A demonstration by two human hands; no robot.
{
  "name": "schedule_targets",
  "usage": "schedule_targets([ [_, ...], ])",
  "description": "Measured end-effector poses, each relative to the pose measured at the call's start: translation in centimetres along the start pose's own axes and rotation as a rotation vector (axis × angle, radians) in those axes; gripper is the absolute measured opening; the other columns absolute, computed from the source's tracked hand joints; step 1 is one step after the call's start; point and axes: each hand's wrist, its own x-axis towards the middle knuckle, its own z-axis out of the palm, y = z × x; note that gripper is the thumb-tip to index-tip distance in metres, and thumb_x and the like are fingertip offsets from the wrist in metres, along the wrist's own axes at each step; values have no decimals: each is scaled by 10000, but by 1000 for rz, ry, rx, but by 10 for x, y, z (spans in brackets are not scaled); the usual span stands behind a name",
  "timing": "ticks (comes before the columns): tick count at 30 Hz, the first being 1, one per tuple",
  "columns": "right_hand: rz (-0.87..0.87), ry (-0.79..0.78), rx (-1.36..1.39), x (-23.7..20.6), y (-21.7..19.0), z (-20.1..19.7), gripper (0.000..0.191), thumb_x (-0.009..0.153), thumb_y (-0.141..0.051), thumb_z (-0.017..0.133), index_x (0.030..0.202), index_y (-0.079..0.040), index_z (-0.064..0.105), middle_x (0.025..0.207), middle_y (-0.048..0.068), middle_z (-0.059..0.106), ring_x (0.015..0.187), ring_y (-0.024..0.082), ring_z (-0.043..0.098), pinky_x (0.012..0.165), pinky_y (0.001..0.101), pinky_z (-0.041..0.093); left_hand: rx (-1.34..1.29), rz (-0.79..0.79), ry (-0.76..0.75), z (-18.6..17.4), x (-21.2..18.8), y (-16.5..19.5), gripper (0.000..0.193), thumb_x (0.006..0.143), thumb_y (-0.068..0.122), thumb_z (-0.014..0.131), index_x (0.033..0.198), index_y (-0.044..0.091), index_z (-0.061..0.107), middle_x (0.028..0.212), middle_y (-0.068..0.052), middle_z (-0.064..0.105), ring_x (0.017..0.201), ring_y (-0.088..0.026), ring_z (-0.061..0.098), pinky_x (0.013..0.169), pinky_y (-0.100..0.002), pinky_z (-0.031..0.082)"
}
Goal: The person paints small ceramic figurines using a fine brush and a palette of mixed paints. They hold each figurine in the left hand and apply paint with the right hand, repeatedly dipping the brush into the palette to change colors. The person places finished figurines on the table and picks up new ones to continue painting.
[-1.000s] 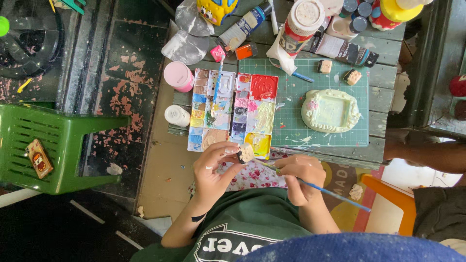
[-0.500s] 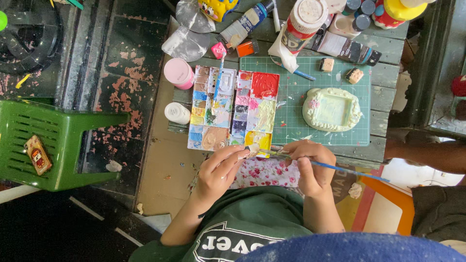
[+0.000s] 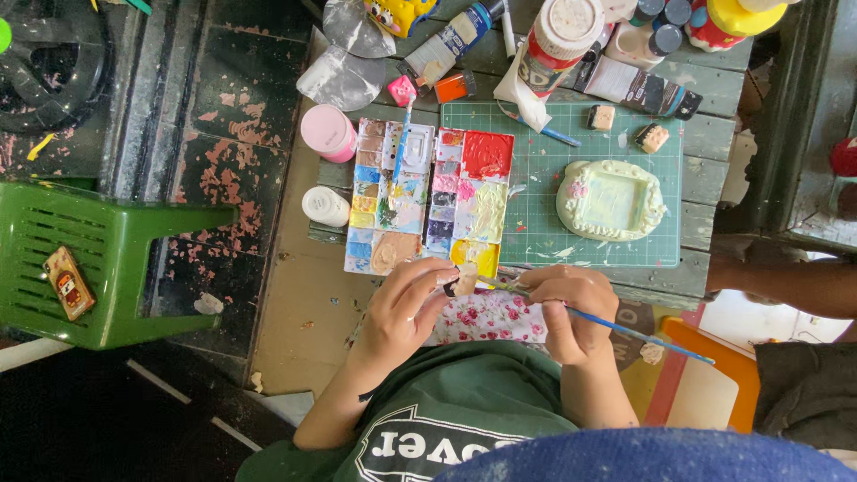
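Note:
My left hand pinches a small tan clay piece just below the paint palette. My right hand grips a thin blue-handled paintbrush, its tip touching the small piece and its handle running out to the right. The palette holds many paint wells, with red, yellow, blue and tan among them, and a second brush lies across it. A pale green clay frame rests on the green cutting mat to the right.
Paint bottles and tubes crowd the table's far edge. A pink cup and a white lid sit left of the palette. A green plastic stool stands at left. Another person's arm reaches in at right.
Both hands have risen a little towards the palette. The brush tip has come onto the small clay piece in my left hand.

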Motion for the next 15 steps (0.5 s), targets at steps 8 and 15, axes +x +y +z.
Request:
schedule_targets([
  [8,157,97,110,-5,5,-2,67,955,-30,526,982,-1,579,920,214,721,695,195,702,668,319,582,-42,-27,-17,1,0,-2,434,851,-40,768,1251,48,623,1281,-107,628,1162,-321,657,979,-395,554],
  [15,275,188,234,-16,19,-8,89,1051,-71,525,1053,11,561,1030,237,694,713,200,677,668,313,568,-168,-140,-44,4,-8,-6,415,884,-79,723,1268,36,619,1294,-129,622,1158,-314,671,907,-337,607],
])
